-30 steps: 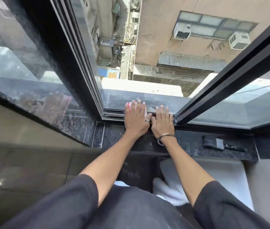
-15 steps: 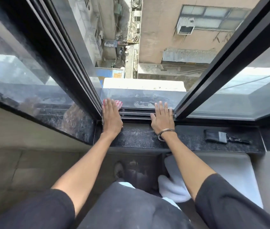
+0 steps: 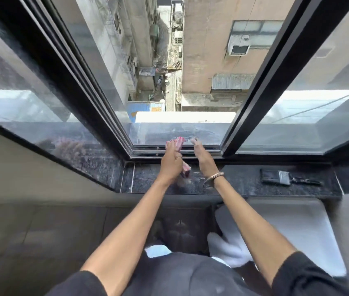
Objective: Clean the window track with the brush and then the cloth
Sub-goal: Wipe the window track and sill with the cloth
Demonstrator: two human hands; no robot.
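My left hand grips a pink-and-white cloth, which sticks out past the fingers over the window track and hangs below the palm. My right hand rests beside it, fingers stretched across the track's metal rails, holding nothing. A metal bangle circles the right wrist. The black paintbrush lies flat on the dark granite sill, well to the right of both hands, untouched.
The sliding pane is open above the track, with a long drop to an alley outside. Black window frames rise on both sides of the gap. A white cushion lies below the sill at the right.
My left hand has swept the cloth from the track's left corner back toward the middle, beside my right hand. The cloth is now bunched and partly lifted. The camera has tilted upward.
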